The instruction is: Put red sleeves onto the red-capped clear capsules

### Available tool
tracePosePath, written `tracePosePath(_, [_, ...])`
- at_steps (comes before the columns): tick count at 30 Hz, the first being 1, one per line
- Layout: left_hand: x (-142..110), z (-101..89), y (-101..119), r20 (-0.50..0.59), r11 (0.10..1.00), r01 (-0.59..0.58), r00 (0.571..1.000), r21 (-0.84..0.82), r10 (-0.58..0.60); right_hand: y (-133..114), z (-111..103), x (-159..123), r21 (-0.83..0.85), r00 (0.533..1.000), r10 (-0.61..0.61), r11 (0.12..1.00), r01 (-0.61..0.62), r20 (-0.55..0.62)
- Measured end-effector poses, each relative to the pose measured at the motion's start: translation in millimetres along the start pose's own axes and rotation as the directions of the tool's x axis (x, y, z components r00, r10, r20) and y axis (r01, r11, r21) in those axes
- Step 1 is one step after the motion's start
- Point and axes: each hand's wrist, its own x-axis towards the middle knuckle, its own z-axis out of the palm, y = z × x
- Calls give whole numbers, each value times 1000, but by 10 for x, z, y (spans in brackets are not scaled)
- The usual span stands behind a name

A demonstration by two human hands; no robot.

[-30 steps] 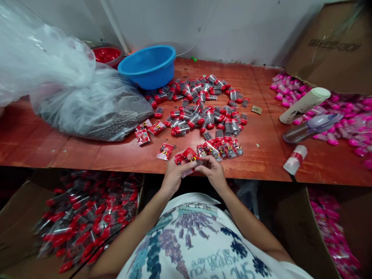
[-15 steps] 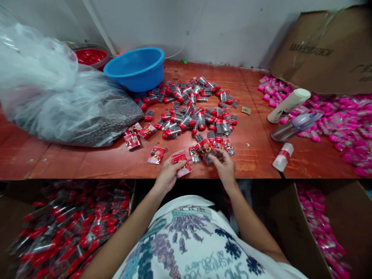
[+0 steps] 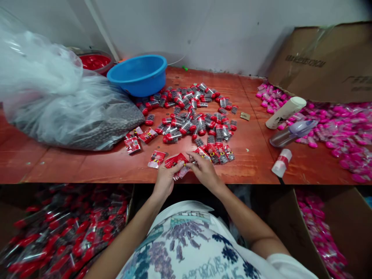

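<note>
My left hand grips a small stack of red printed cards or sachets just above the table's front edge, thumb on top. From the other side my right hand has its thumb and fingertips closed at the stack's right edge, pinching the top piece. Right of the stack lie several clear packs with printed red cards. Behind them spreads a pile of small clear containers with red lids and dark contents. One loose printed card rests by my left hand, and more red cards lie further left.
A large clear bag of dark beads fills the left, next to a blue basin. On the right stand a white cylinder, a purple-topped bottle, a wrapped roll, pink packs and a carton.
My right hand has left a pack among the others on the table and moved left to the stack. The left hand still holds the stack. The view has tilted slightly.
</note>
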Motion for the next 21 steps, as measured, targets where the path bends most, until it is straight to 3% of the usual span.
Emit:
tracePosePath(3, [44, -70, 64, -96, 999, -21, 995, -43, 17, 73, -261, 298, -214, 995, -58, 974, 74, 78])
tracePosePath(5, [74, -114, 97, -151, 996, -6, 988, -91, -8, 162, -467, 540, -449, 990, -83, 885, 124, 110])
tracePosePath(7, [90, -147, 120, -164, 990, 31, 985, -141, -54, 273, -639, 774, -600, 962, -82, 766, 228, 261])
tracePosePath(9, [89, -168, 134, -165, 981, 67, 982, -181, -97, 382, -740, 962, -626, 908, -72, 701, 340, 412])
tracePosePath(11, [78, -181, 143, -160, 976, 94, 979, -199, -127, 464, -769, 1084, -617, 873, -80, 677, 402, 481])
tracePosePath(17, [53, -198, 178, -175, 975, 99, 975, -198, -134, 532, -763, 1168, -581, 864, -157, 681, 446, 478])
tracePosePath(21, [74, -209, 168, -178, 971, 47, 980, -234, -90, 494, -847, 1115, -620, 890, -165, 663, 419, 425])
